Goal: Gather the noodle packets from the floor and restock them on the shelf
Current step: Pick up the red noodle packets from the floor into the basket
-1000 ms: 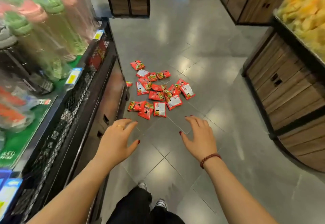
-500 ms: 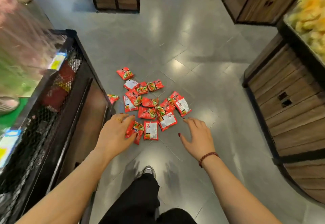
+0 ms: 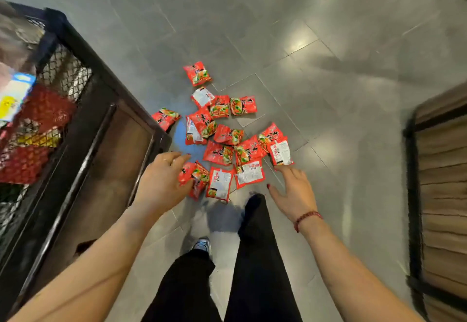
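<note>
Both hands reached low over red plastic noodle packets [image 3: 222, 153] scattered on the glossy grey tiled floor [image 3: 328, 81].

The packets lay in a loose, partly overlapping cluster on the floor's left side, just beside the corner of the black metal mesh shelf with a brown wooden base panel [image 3: 83, 109]; some showed white backs. More red packs [image 3: 38, 119] sat behind the mesh. The left hand [image 3: 161, 182] covered the edge of the nearest crumpled packet [image 3: 195, 177]; whether its fingers gripped it could not be told. The right hand [image 3: 294, 193], wearing a red bead bracelet [image 3: 307, 217], was spread wide and held nothing, its fingertips by a white-backed packet [image 3: 280, 152]. A slatted wooden display stand [image 3: 442, 170] stood at the floor's right edge. Ceiling lights glared on the tiles. Black trousers [image 3: 257, 271] and a shoe [image 3: 202, 244] showed below.
</note>
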